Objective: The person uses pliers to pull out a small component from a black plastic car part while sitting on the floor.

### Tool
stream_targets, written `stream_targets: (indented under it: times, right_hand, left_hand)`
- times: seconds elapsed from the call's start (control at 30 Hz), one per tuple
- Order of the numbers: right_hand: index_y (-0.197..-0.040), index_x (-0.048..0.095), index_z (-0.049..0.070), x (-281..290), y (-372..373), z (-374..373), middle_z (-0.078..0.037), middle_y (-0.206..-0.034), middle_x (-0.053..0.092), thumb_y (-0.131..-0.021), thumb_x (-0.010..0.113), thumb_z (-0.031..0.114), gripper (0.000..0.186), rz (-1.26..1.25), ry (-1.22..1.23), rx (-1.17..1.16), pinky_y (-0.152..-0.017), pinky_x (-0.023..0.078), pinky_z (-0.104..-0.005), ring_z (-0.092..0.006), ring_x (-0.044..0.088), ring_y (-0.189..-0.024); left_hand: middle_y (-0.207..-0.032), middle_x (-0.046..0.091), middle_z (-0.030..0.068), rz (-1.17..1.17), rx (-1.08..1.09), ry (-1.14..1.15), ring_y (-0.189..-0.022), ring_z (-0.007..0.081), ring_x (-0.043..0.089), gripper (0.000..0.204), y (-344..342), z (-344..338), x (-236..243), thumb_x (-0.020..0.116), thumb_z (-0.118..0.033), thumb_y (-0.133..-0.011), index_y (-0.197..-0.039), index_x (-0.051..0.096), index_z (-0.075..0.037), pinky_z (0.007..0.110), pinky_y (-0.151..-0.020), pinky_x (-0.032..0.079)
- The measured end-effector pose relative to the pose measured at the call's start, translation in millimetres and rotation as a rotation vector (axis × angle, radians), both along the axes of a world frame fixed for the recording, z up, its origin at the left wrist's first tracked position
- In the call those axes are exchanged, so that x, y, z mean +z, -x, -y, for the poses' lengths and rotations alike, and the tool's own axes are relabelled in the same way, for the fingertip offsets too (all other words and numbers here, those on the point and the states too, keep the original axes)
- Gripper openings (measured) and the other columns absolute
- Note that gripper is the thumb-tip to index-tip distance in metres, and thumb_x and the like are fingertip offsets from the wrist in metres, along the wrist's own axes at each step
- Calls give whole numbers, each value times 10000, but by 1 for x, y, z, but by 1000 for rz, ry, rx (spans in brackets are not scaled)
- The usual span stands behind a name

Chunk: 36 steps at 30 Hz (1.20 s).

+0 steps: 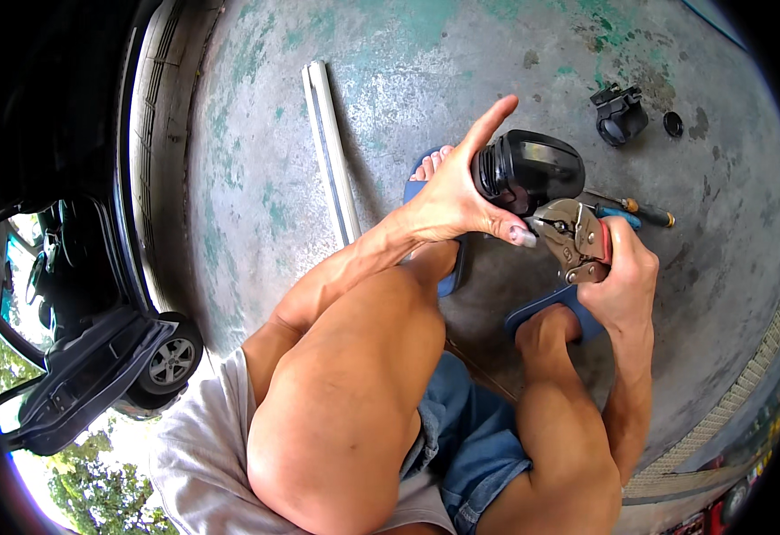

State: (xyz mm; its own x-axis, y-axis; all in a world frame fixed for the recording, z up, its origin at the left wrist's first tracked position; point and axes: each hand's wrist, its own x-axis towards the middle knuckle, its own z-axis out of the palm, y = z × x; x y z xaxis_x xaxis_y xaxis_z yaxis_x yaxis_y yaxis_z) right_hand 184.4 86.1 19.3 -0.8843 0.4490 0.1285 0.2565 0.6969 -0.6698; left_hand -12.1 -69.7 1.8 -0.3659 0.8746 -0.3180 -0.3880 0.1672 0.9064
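Observation:
In front of my knees, my left hand [450, 198] holds a glossy black rounded plastic housing [543, 166] with a ribbed neck at its left end. The palm and thumb bear on the neck, while one finger points up and away from it. My right hand [623, 272] is closed round locking pliers [570, 234] with a metal head and a bit of red at the grip. The jaws are just under the housing, close to my left thumb tip. Whether they grip or touch anything is unclear.
Beyond the pliers, a screwdriver [654, 214] and a blue-handled tool [620, 216] lie on the concrete floor. Farther right are a black plastic part [620, 118] and a round black cap [672, 124]. A long pale bar [329, 156] lies left. A car with an open door [95, 374] stands far left.

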Motion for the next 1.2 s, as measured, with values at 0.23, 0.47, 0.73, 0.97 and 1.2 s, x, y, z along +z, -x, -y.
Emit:
stream_targets:
  times: [0.23,0.47,0.73,0.97,1.2]
  right_hand:
    - [-893,554,43,4,4,-2,-124,-777,619,-620,696,-39,318,56,-3,30,-623,502,-430,-361,634,-714]
    - [-916,567,44,12,9,1,-143,-764,624,-625,711,-35,335,67,10,-4,-623,507,-443,-384,637,-712]
    - [-962,592,27,-18,7,5,-188,-821,665,-670,712,-19,319,81,231,-98,-688,520,-432,-413,662,-788]
    - [-931,559,-15,-19,10,13,-198,-735,627,-753,567,-91,194,121,199,-93,-621,497,-366,-381,643,-666]
    - [-951,592,4,-17,10,20,-226,-801,683,-737,686,8,234,284,308,-174,-681,522,-471,-446,670,-790]
  left_hand:
    - [-1286,586,54,159,45,-83,-1127,140,525,1277,-4,11,-26,1017,-186,-525,-1560,280,-61,254,-954,413]
    - [-1205,602,33,187,-4,-49,-1057,147,531,1078,-4,12,-25,1021,-302,-510,-1394,476,-13,266,-931,413]
    - [-1245,644,94,-127,127,-30,-1147,146,603,1061,-5,4,-9,1031,-234,-512,-1362,456,34,335,-1022,481]
    - [-1224,680,148,-404,353,-28,-1160,199,636,1062,-13,15,-24,1021,-291,-527,-1376,460,12,359,-1022,499]
    - [-1279,631,179,-483,291,-11,-1166,218,630,1090,-11,18,-27,1008,-249,-547,-1406,395,22,373,-1019,521]
